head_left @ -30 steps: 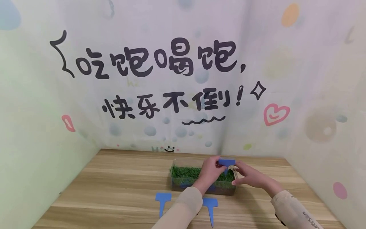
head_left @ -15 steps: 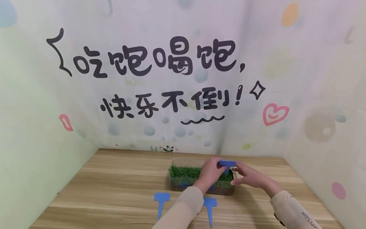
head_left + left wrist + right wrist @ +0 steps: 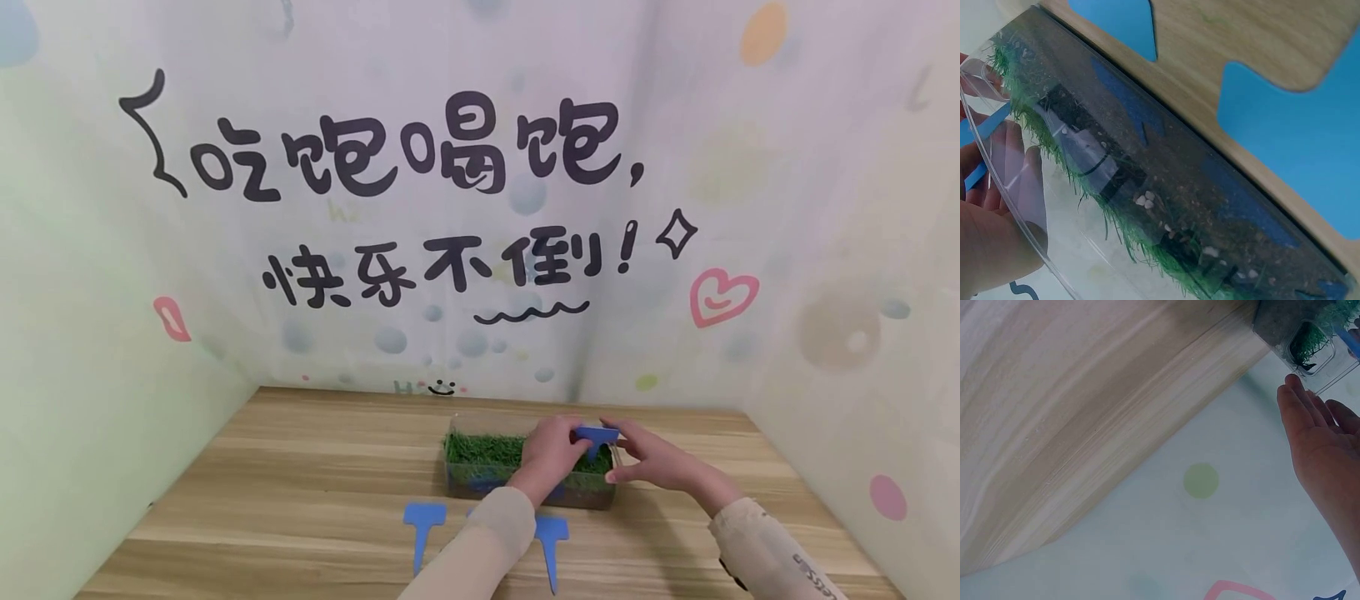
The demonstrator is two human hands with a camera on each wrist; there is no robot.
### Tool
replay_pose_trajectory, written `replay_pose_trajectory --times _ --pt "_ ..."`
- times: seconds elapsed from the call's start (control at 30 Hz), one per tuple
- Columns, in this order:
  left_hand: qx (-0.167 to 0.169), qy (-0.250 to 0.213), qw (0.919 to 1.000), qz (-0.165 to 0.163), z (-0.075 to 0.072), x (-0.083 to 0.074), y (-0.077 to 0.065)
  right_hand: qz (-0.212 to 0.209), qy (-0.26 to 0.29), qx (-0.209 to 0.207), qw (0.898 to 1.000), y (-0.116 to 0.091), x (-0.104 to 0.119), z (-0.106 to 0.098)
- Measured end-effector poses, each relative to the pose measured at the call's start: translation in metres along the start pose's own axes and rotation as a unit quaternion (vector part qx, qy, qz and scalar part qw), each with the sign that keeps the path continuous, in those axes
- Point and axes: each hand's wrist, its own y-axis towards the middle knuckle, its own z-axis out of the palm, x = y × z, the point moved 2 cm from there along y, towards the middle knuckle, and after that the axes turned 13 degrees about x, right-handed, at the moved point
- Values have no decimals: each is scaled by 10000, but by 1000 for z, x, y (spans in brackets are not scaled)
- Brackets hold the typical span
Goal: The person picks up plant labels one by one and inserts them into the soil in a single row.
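My left hand (image 3: 553,452) pinches a blue T-shaped plant label (image 3: 597,435), stem down over the grass, at the right end of a clear plastic box (image 3: 592,498). Green grass (image 3: 487,450) grows from dark soil in the box. In the left wrist view the left hand (image 3: 994,244) shows behind the clear wall, the blue label (image 3: 988,125) between its fingers. My right hand (image 3: 658,463) is at the box's right end, thumb low in front, a finger near the label. The right wrist view shows the right hand (image 3: 1325,447) with fairly straight fingers beside the box wall.
Two blue plant labels lie in front of the box, one on the left (image 3: 423,517) and one on the right (image 3: 552,529). Another is mostly hidden under the left sleeve (image 3: 487,542). The wooden table (image 3: 315,467) meets a printed backdrop (image 3: 375,350) behind.
The blue label has sunk slightly toward the grass and its top now tilts. Left hand moves down a little with it; the right hand stays at the box's end.
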Motion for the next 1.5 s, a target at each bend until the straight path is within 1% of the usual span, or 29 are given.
replay_pose_trajectory --times 0.23,0.47,0.67,0.9,1.13,1.33,1.43,1.5 --pt "-57 334 9994 -84 0 0 0 -22 -29 24 10000 0 0 0" --pt "-80 368 9992 -147 3 2 0 -60 7 60 10000 0 -1 0" --pt "-44 525 9982 -273 4 2 1 -80 -12 35 10000 0 -1 0" --pt "50 891 9950 -460 6 1 3 -39 -58 -12 10000 0 0 0" --pt "88 1232 9909 -541 5 -2 4 -66 -47 8 10000 0 0 0" --pt "49 1220 9912 -513 5 -4 3 -50 -48 -3 10000 0 1 1" --pt "45 1073 9929 -503 5 -4 2 -52 -35 -14 10000 -1 1 1" --pt "43 879 9948 -508 4 -4 1 -48 -31 -17 10000 -1 2 1"
